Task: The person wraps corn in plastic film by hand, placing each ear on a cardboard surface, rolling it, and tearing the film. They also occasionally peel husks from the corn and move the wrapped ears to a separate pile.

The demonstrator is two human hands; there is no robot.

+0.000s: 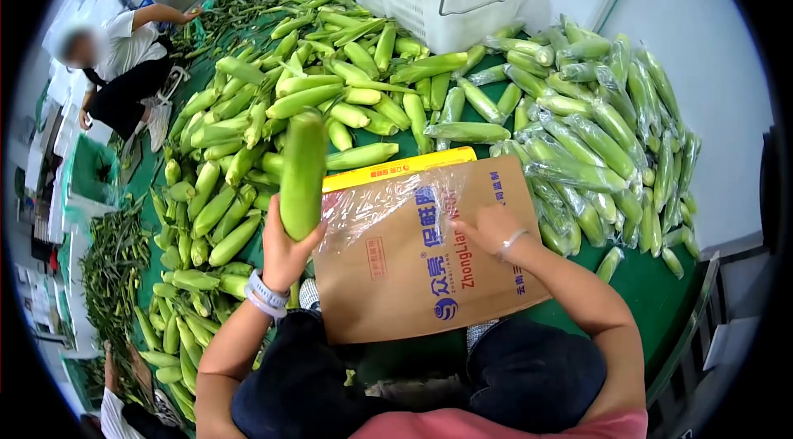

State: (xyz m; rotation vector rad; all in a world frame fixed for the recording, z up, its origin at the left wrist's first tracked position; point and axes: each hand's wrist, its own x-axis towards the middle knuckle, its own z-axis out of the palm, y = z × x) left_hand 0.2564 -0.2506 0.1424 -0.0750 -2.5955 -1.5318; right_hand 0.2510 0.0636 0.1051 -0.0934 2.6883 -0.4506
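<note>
My left hand (282,249) is wrapped round the lower end of a green ear of corn (304,179) and holds it upright above the left edge of a cardboard box (396,290). A sheet of clear plastic film (372,212) lies across the box's printed top, partly over a yellow plastic-wrapped pack (396,168) along the far edge. With its fingers curled together, my right hand (489,232) pinches the film's right side, low over the cardboard. The box sits in front of my knees.
Unwrapped corn (239,142) is heaped to the left and ahead; film-wrapped ears (586,142) pile up on the right. A white plastic crate (438,5) stands at the back. A person (124,67) crouches at far left beside husks (116,265); another person's sleeve (116,414) shows at lower left.
</note>
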